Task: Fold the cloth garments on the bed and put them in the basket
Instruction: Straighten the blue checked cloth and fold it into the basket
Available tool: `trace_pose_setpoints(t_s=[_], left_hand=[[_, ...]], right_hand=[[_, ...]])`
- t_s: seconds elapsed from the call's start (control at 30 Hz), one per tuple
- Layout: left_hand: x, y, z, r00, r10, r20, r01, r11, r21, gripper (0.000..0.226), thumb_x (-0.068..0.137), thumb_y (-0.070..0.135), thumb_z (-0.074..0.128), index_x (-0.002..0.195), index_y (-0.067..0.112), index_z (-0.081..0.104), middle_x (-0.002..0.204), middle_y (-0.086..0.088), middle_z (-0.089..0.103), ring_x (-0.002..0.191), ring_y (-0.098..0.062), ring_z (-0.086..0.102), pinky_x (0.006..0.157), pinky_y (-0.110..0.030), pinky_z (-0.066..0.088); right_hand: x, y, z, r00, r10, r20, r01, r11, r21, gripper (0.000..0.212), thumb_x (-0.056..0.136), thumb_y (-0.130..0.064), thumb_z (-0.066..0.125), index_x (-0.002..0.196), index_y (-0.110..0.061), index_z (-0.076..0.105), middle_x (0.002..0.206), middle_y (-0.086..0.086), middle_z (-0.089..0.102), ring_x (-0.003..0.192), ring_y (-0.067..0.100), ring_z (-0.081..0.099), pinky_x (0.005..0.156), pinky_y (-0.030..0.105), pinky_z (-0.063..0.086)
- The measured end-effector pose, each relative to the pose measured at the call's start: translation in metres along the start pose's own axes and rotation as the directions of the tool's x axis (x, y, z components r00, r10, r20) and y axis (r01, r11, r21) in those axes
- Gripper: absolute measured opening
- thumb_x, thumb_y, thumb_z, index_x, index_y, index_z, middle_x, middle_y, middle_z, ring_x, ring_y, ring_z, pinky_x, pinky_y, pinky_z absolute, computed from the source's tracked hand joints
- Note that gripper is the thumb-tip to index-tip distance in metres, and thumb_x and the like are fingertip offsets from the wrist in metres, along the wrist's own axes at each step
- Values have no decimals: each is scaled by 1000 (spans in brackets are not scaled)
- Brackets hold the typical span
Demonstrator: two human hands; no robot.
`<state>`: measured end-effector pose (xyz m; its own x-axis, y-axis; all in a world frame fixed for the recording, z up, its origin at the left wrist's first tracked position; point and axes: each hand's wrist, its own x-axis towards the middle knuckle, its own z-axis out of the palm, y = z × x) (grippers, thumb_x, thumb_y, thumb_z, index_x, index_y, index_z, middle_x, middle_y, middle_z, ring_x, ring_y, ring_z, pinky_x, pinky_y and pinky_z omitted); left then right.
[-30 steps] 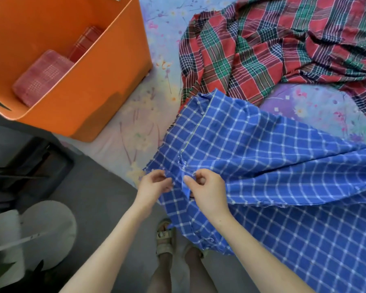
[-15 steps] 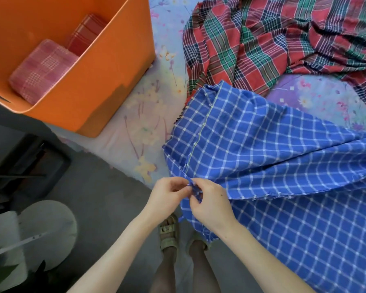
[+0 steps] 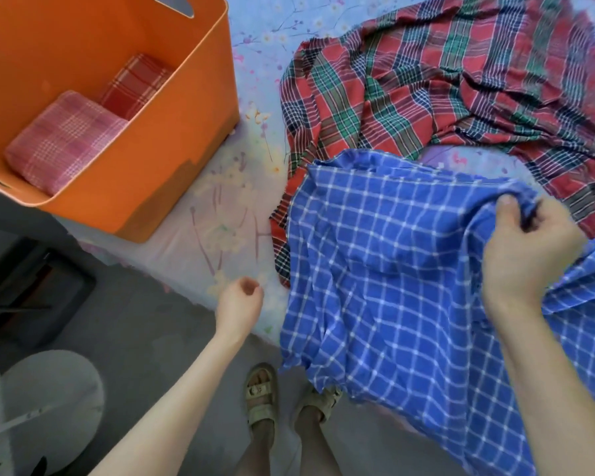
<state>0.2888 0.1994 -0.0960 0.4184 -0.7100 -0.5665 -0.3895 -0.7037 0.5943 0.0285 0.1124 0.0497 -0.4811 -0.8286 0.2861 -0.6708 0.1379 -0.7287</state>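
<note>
Orange basket (image 3: 172,159) holds two folded cloths (image 3: 66,139). Left hand (image 3: 239,305), loosely curled, holds nothing. Right hand (image 3: 526,249) grips the unfolded blue checked cloth (image 3: 375,269) on the bed (image 3: 220,207); red plaid cloth (image 3: 443,84) remains unfolded.

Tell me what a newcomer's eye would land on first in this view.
First the blue checked cloth, spread over the near edge of the bed and bunched up in the right hand, while the left hand hangs beside it holding nothing. Next the orange basket at the upper left, with two folded red and pink checked cloths inside. Behind the blue cloth, a red and green plaid cloth lies crumpled on the floral bedsheet.
</note>
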Motion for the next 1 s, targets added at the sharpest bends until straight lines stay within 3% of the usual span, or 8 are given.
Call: trace_pose_setpoints(t_s=[0.13, 0.33, 0.4, 0.47, 0.57, 0.7, 0.83, 1.0], left_hand=[[5, -4, 33, 991, 1, 131, -14, 995, 103, 21, 91, 29, 55, 87, 9, 59, 81, -4, 61, 85, -25, 60, 70, -34, 46], [-4, -4, 72, 988, 34, 152, -82, 943, 321, 28, 88, 35, 61, 106, 15, 51, 96, -3, 61, 90, -24, 61, 67, -33, 47], [-7, -7, 79, 983, 25, 181, -69, 969, 238, 27, 87, 24, 62, 111, 16, 52, 101, -4, 63, 95, -26, 61, 73, -34, 49], [-8, -4, 77, 954, -105, 282, 117, 993, -26, 16, 85, 12, 61, 100, 14, 57, 95, -8, 64, 86, -26, 63, 71, -35, 49], [-18, 5, 57, 779, -299, 551, 554, 740, -382, 10, 83, 5, 61, 93, 4, 61, 85, -15, 67, 74, -31, 63, 71, -40, 51], [-27, 4, 22, 720, -196, 665, 628, 593, -505, 17, 81, 1, 52, 94, 5, 62, 80, -12, 70, 74, -32, 63, 73, -42, 51], [-22, -4, -7, 717, -156, 679, 521, 767, -374, 35, 71, 6, 69, 105, 5, 62, 93, -11, 74, 86, -30, 69, 76, -39, 54], [-10, -32, -55, 737, -209, 643, 350, 932, -98, 50, 60, 16, 83, 106, 7, 65, 98, -11, 73, 90, -30, 70, 85, -44, 55]], right_hand=[[-33, -9, 18, 972, -188, 143, 190, 982, 0, 33, 92, -12, 56, 66, -14, 37, 50, -10, 26, 48, -2, 38, 46, 12, 26], [-60, 7, 26, 950, -160, 267, 148, 987, 62, 46, 94, -14, 54, 62, -33, 29, 49, -6, 25, 46, 11, 30, 46, 20, 20], [-63, 13, 24, 948, -149, 281, 142, 989, 43, 46, 94, -13, 55, 63, -34, 29, 49, -7, 26, 46, 10, 32, 45, 18, 22], [-63, 20, 22, 948, -140, 285, 136, 990, 35, 46, 94, -12, 55, 64, -36, 29, 49, -7, 26, 45, 7, 35, 45, 15, 24], [-66, 25, 20, 944, -139, 298, 134, 990, 37, 46, 94, -12, 55, 67, -39, 29, 49, -9, 26, 45, 5, 38, 45, 13, 26], [-73, 26, 22, 941, -139, 309, 129, 990, 54, 49, 93, -9, 56, 66, -39, 28, 49, -12, 25, 46, 3, 38, 46, 11, 27], [-83, 22, 27, 916, -117, 383, 94, 993, 77, 26, 93, -9, 56, 71, -19, 47, 50, -12, 30, 52, 7, 44, 49, 12, 31], [-111, 11, 39, 803, -206, 560, 182, 978, 99, 24, 93, -10, 57, 69, -11, 53, 52, -13, 32, 54, 11, 43, 49, 15, 30]])
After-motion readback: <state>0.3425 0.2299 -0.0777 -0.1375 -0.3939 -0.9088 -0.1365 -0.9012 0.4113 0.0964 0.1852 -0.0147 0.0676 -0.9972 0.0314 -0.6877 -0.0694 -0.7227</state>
